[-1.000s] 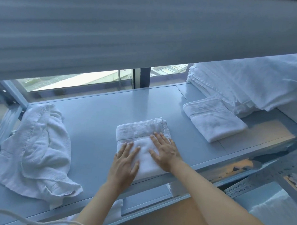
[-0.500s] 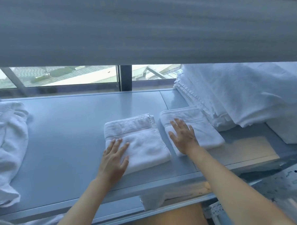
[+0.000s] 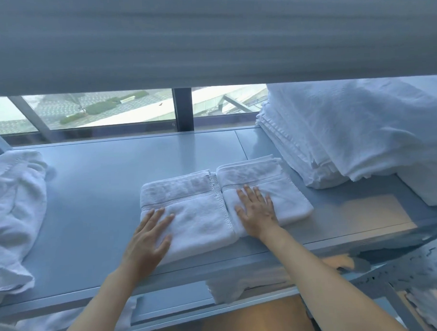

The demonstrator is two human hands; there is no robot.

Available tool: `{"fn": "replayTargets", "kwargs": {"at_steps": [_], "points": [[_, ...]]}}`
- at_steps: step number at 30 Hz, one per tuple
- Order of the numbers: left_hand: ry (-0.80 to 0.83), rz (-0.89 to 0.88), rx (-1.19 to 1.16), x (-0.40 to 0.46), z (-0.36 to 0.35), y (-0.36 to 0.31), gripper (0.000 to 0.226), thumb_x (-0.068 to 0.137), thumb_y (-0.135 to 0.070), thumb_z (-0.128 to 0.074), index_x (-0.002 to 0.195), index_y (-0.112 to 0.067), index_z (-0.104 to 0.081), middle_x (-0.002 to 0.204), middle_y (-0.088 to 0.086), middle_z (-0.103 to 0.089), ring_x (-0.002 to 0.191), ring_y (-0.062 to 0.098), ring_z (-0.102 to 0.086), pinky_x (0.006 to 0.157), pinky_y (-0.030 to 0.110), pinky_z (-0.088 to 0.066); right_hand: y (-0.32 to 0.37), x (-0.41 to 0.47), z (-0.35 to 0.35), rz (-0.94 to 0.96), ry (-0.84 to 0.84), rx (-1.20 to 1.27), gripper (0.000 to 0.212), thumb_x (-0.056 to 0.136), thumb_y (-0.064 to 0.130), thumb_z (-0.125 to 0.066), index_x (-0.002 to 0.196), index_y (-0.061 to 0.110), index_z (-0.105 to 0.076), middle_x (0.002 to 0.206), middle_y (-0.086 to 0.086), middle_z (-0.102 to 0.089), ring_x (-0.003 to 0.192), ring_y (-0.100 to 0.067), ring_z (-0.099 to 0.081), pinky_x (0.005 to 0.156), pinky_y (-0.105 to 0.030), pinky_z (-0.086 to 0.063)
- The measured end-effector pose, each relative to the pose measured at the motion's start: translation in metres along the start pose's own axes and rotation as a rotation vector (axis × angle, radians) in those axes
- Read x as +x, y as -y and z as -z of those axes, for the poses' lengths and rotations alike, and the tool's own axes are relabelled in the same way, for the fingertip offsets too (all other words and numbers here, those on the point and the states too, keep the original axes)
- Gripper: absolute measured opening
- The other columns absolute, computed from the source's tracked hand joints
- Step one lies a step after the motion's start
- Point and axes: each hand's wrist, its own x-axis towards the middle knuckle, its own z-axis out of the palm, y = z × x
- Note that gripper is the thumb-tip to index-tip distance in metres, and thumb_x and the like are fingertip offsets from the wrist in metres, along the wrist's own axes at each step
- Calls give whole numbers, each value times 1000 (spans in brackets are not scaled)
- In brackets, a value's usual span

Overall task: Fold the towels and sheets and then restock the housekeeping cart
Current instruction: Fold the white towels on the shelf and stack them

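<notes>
No legible text or labels anywhere.

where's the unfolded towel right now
In the head view the crumpled towel lies at the shelf's far left end, apart from the two folded towels under the hands.

both forearms bare, no sleeves; left hand (image 3: 148,239), right hand (image 3: 258,211) ungloved, ringless.

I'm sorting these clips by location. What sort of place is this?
Probably a hotel or laundry linen room: a grey metal shelf beside a window, a tall stack of folded white linens, and two folded towels, the left towel and the right towel.
</notes>
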Motion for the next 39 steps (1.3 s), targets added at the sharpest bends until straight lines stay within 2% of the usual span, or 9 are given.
{"fn": "replayTargets", "kwargs": {"at_steps": [8,13,16,18,20,24,30,34,39], "points": [[-15,35,-37,-59,47,54,59,94,-54,-41,153,-47,-40,165,-27,-18,155,-2,-1,122,30,-16,82,-23,-24,24,-12,10,62,105,49,-35,162,30,-22,172,5,-9,159,-22,-3,125,-51,-6],[-12,48,-39,-90,78,93,58,95,-50,-47,152,-47,-41,165,-25,-20,156,0,-3,125,33,-18,158,-36,-25,94,-114,44,53,96,32,-51,147,15,-49,158,-8,-42,146,-27,-37,116,-44,-32],[-49,68,-91,-101,95,106,57,90,-43,-56,147,-41,-50,164,-19,-28,156,6,-13,126,39,-22,207,-47,-34,141,-136,141,34,96,35,-53,120,12,-64,126,-9,-63,121,-31,-55,99,-41,-46],[-133,111,-123,-104,102,108,53,87,-40,-60,139,-34,-61,163,-10,-34,154,14,-24,125,41,-25,234,-51,-42,87,-66,167,37,99,44,-49,117,13,-59,119,-7,-61,118,-29,-53,94,-40,-47],[-253,197,-97,-103,104,108,47,89,-35,-62,134,-24,-65,160,2,-41,147,25,-35,121,45,-31,254,-50,-50,39,-9,93,55,100,55,-43,134,12,-50,130,-8,-53,125,-29,-45,97,-42,-46],[-255,456,-56,-97,108,106,58,97,-28,-67,150,-12,-48,149,16,-50,136,36,-46,112,47,-37,277,-45,-56,-68,32,113,81,100,63,-40,158,9,-24,143,-12,-40,127,-33,-41,96,-44,-47],[-201,574,-86,-86,105,95,72,96,-45,-64,159,-27,-32,134,13,-52,119,35,-58,99,45,-48,280,-33,-53,-175,102,223,92,90,69,-51,159,18,-16,140,-17,-45,120,-38,-57,95,-44,-46],[-281,558,-148,-82,101,83,65,93,-33,-70,152,-32,-43,117,7,-50,106,38,-62,88,44,-49,264,-23,-44,-145,96,337,85,85,63,-62,150,22,-28,130,-11,-62,123,-34,-59,99,-43,-47],[-430,428,-179,-68,90,55,61,93,-22,-70,148,-36,-48,113,2,-53,100,30,-62,83,42,-52,235,-16,-19,-23,6,379,78,92,54,-61,155,31,-22,135,-8,-62,126,-32,-57,100,-41,-44]]}}
